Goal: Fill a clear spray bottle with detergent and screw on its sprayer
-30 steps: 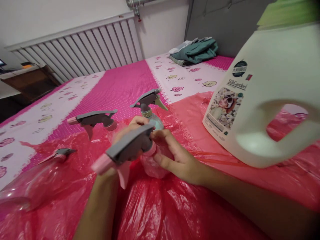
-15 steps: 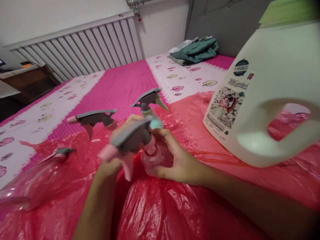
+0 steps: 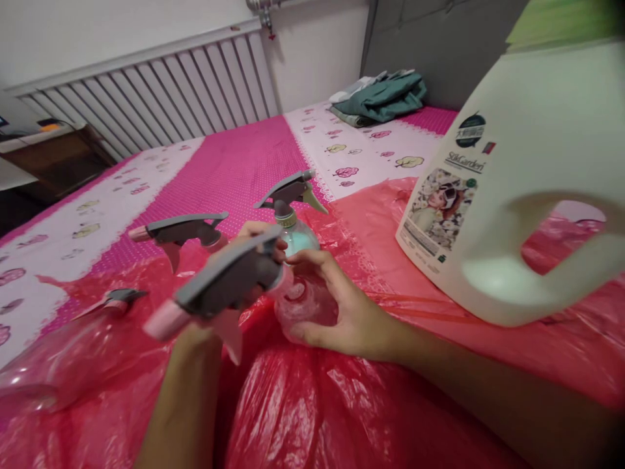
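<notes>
Holding one near sprayer head point(image 3: 219, 277) of four in the left hand point(image 3: 252, 229), mostly hidden behind it; cupping one see-through bottle point(image 3: 317, 303) over red plastic point(image 3: 312, 404) with the right hand point(image 3: 359, 319), thumb low, fingers above. Noting outward: one lying spray bottle point(image 3: 78, 352), one pale jug point(image 3: 527, 150), one pink-nozzled sprayer point(image 3: 190, 229), one green-triggered spray bottle point(image 3: 300, 240), one clothes pile point(image 3: 383, 98).

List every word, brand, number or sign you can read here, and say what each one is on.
"SilkGarden": on the front label of the large pale jug.
Dark emblem above it: characters too blurred to read.
Lines under the label picture: too small to read.
Small green mark near the label's bottom: too small to read.
Small bottle in the right hand: no legible text.
</notes>
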`<state>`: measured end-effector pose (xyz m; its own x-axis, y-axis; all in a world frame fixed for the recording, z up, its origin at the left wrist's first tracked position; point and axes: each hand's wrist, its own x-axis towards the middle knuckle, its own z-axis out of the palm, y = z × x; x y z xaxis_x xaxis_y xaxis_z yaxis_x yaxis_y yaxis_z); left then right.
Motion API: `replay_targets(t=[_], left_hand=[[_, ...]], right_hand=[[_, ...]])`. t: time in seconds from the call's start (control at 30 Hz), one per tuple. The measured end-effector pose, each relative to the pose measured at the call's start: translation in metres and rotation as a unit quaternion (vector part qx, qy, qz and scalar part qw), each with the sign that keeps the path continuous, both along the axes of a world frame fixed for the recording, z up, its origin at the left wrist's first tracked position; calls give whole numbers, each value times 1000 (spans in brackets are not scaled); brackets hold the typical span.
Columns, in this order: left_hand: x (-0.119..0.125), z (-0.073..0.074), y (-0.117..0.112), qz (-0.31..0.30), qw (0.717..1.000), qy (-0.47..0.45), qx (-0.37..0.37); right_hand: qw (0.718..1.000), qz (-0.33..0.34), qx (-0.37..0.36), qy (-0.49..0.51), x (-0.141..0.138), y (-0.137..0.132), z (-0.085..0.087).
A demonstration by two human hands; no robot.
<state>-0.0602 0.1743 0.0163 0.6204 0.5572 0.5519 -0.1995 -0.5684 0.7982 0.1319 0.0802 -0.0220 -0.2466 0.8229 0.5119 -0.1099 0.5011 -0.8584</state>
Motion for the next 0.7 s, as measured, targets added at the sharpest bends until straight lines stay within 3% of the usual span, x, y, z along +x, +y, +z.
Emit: replay_targets(t=[0.13,0.3,0.5,0.57,0.7], left_hand=[[5,8,-7,-5,998,59,-4],[11,11,-10,5,998,58,-8],[10,13,-8,49,994,-93,27],[6,13,-7,65,994,-80,36],[6,12,-9,41,998,24,47]], right_hand=[[1000,0,-8,5,-1,2,0],[1000,3,-27,-7,-1,2,-1],[1000,-6,-5,-14,0,0,1],[1000,-4,-5,-17,1,0,2],[1000,9,-15,14,-1,2,1]])
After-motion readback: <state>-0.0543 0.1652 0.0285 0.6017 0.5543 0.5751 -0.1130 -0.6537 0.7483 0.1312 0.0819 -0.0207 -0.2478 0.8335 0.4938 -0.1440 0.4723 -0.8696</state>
